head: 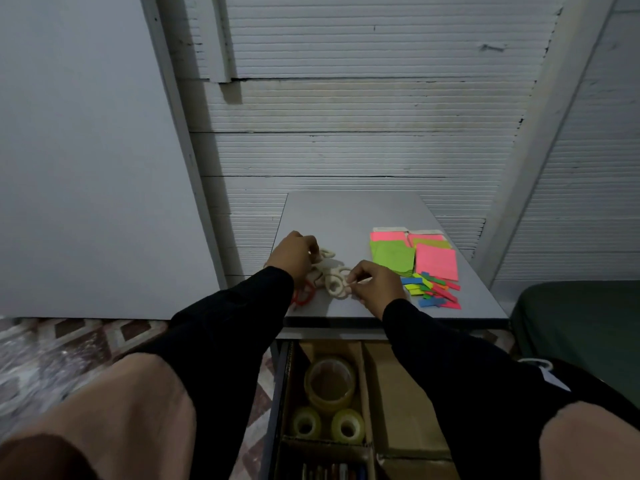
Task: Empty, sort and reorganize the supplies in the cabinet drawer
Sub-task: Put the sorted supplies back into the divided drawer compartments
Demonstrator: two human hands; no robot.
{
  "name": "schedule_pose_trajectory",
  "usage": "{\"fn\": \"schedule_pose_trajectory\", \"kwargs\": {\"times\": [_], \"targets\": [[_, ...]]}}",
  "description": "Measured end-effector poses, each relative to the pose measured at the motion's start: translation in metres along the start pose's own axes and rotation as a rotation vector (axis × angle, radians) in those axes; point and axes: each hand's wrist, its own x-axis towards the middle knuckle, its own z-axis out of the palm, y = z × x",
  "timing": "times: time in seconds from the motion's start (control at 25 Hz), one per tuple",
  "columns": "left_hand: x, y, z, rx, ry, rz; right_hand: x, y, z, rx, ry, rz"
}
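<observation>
Cream masking-tape rolls point(330, 278) heaped near the cabinet top's point(353, 209) front-left edge, left hand point(294, 256) and right hand point(375, 280) each pinching one; a nudge could roll some off, over the open drawer point(391, 393).

Long black sleeves point(221, 327), seemingly black shorts point(519, 393).

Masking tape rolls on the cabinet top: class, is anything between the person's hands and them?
Nothing visible. The left hand and right hand already touch the masking tape rolls; the sticky notes lie apart, to their right.
</observation>
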Motion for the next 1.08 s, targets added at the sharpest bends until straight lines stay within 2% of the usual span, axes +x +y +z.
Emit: {"fn": "schedule_pose_trajectory", "kwargs": {"times": [0.28,0.48,0.72,1.08], "targets": [[-0.078,0.009,-0.027,-0.094,0.034,0.080,-0.037,-0.005,-0.026,0.192,0.152,0.024],[-0.143,0.023,-0.030,-0.159,0.016,0.151,-0.082,-0.007,-0.052,0.281,0.137,0.036],[-0.208,0.048,-0.010,-0.173,-0.056,0.238,-0.136,0.011,-0.075,0.238,0.093,0.091],[-0.249,0.054,0.040,-0.178,-0.151,0.290,-0.177,0.063,-0.082,0.138,-0.005,0.248]]}}
